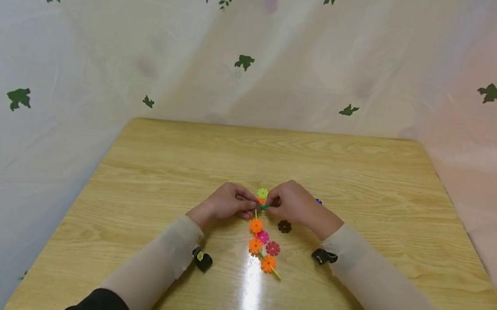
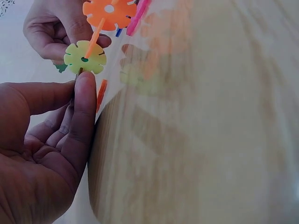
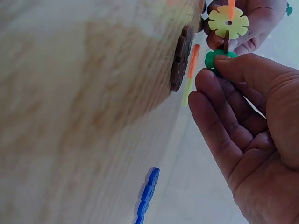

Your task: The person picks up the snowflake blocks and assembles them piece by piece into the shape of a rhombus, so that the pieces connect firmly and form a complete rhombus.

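Note:
Close together over the middle of the table, both hands work on flower-shaped notched plastic discs. My left hand (image 1: 230,201) pinches a brown disc (image 3: 226,43) between thumb and finger, seen edge-on in the right wrist view. Into its edge joins a yellow disc (image 2: 96,57), the end of a chain with an orange disc (image 1: 256,225) and more pieces trailing toward me. A green disc (image 3: 211,59) is pinched by my right hand (image 1: 294,202), thumb on top. Its edge meets the brown disc; how deep the notches sit is hidden by the fingers.
Near the chain lie a dark brown disc (image 1: 284,227) and a dark pink disc (image 1: 272,248). Beyond the hands is a yellow-green disc (image 1: 262,193). Partly behind the right wrist lies a blue disc (image 1: 319,201). The wooden table (image 1: 156,163) meets hanging cloth at its back edge.

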The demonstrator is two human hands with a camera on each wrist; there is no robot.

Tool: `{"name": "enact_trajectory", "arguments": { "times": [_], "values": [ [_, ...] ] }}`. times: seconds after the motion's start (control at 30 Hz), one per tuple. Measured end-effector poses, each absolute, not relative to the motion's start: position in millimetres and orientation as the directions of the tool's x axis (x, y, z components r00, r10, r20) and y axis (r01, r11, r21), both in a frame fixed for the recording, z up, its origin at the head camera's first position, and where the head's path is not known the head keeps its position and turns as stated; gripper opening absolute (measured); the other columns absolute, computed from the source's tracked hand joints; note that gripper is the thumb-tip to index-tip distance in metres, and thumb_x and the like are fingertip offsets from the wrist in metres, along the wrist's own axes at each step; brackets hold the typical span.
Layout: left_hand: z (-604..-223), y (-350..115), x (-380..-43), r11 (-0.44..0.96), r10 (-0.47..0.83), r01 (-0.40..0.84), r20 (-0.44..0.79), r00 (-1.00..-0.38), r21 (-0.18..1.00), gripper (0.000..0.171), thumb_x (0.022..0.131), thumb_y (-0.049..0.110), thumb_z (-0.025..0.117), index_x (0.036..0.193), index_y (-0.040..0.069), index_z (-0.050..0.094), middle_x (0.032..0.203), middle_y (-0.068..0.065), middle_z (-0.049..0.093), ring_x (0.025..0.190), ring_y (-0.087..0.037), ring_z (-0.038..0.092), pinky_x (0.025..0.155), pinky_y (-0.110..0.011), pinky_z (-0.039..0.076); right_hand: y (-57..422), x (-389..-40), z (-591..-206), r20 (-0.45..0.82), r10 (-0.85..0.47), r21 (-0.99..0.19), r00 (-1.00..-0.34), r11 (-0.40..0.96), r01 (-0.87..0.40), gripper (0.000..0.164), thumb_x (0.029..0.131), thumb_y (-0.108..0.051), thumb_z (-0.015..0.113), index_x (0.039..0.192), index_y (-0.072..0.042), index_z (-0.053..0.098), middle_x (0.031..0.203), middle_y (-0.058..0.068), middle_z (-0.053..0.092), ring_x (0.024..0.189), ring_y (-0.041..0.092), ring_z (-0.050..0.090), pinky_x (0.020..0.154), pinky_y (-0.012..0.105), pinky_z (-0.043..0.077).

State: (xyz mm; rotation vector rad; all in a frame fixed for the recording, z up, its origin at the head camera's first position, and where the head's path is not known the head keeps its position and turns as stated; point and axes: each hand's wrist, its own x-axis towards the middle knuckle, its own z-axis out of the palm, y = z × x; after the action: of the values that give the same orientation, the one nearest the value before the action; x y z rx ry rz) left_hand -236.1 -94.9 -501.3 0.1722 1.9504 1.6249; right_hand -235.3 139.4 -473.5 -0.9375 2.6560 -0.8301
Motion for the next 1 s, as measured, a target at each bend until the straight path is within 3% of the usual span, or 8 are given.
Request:
{"name": "enact_trajectory", "arguments": {
  "times": [0.4,1.0],
  "values": [
    [-498.5,-94.9,-235.3,0.254,0.451,-0.262,-0.354,-0.819,0.931,0.018,0.103,0.001,0.065,0.118,-0.007,0.073,0.103,-0.018,0.077,0.083,-0.018,0.076,0.079,-0.034,0.062,142.2,-231.6,-473.4,-0.053,-0.633,-0.588,-0.773,0.645,-0.488,0.017,0.088,-0.015,0.082,0.076,-0.023,0.072,0.071,-0.014,0.066,0.066,0.007,0.061,0.065,0.029,0.054],
    [-501.5,-94.7,-235.0,0.239,0.430,-0.283,-0.363,-0.826,0.929,0.016,0.101,0.002,0.068,0.114,-0.007,0.073,0.098,-0.019,0.077,0.079,-0.019,0.076,0.076,-0.035,0.063,125.4,-221.5,-472.7,0.003,-0.626,-0.524,-0.779,0.663,-0.535,0.029,0.084,-0.009,0.082,0.065,-0.021,0.064,0.059,-0.012,0.057,0.053,0.006,0.049,0.055,0.026,0.044]
  ]
}}
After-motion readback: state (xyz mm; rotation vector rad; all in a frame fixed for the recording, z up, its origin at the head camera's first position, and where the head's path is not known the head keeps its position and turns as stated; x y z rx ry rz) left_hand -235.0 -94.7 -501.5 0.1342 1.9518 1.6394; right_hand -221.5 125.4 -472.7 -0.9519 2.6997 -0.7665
